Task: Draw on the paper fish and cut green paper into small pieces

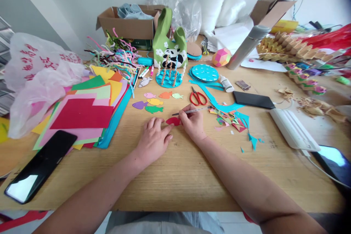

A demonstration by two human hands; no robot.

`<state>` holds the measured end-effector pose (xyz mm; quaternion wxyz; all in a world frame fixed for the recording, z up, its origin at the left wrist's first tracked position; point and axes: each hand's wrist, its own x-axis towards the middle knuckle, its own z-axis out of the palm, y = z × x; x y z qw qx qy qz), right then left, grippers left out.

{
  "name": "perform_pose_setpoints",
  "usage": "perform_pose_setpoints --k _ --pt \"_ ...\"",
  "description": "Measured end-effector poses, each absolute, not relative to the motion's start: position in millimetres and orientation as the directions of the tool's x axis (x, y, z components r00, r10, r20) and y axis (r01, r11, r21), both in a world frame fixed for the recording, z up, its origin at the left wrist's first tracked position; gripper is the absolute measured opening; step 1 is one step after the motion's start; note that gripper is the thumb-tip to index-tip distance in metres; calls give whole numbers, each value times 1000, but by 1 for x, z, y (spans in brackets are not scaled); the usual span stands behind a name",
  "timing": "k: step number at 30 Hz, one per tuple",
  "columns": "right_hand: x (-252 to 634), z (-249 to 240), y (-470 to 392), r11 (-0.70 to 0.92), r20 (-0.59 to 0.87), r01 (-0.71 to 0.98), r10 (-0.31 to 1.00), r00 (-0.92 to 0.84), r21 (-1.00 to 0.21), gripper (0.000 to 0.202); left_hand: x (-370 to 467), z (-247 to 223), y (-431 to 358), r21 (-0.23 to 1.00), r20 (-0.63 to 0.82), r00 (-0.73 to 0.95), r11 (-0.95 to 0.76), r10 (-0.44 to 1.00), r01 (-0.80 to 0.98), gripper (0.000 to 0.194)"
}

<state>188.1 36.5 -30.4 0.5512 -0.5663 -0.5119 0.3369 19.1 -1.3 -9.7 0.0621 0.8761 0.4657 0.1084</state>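
My right hand (194,122) is closed around a slim pen (197,109), its tip pointing left above a red paper fish (170,121). Flat on the table, my left hand (153,138) has its fingers apart, and the index fingertip touches the fish's lower edge. Part of the red fish is hidden by my right fingers. Just beyond lie several cut paper fish, among them a purple one (139,105), a green one (154,109), a yellow one (155,101) and an orange one (165,95). Red-handled scissors (197,98) rest beyond my right hand.
Coloured paper sheets (82,113) and a black phone (41,166) lie at left. Paper scraps (229,119), a glue bottle (226,83) and a white power bank (294,129) are at right. Behind stand a green panda bag (170,45) and a grey flask (248,47).
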Motion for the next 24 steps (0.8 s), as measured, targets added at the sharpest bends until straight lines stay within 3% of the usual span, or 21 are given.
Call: perform_pose_setpoints --k 12,24 --pt "190 -25 34 230 250 98 893 373 -968 15 17 -11 0 224 168 541 -567 824 793 35" --pt "194 -24 34 255 262 67 893 365 -965 27 17 -11 1 236 203 528 -564 825 791 32"
